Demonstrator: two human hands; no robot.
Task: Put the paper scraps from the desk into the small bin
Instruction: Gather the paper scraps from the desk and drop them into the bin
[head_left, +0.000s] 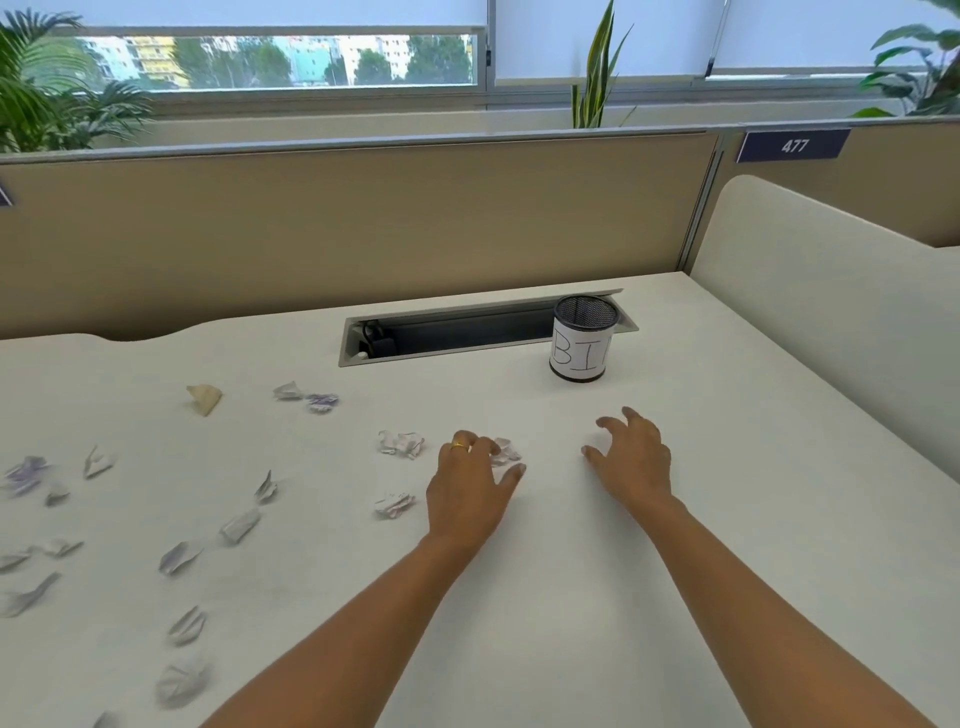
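1. Far left of the desk (571, 545) is a whole scatter of paper scraps (182, 556), blurry at the edge, all well apart from both hands. Looks like most of the job is still to do.
2. Closer in, two crumpled white ones: one (400, 443) just left of the left hand, another (393, 505) a bit nearer me.
3. Left hand (470, 486) is palm down with its fingers curling over a crumpled scrap (506, 451). It's touching, but I can't tell if it's actually pinched yet.
4. Right hand (631, 457) is spread, holding nothing, hovering low over bare desk.
5. The small bin (582, 345), a mesh cup with a paper label, stands upright beyond and right of that scrap. The right hand is nearer to it, so the left has to carry up and to the right.
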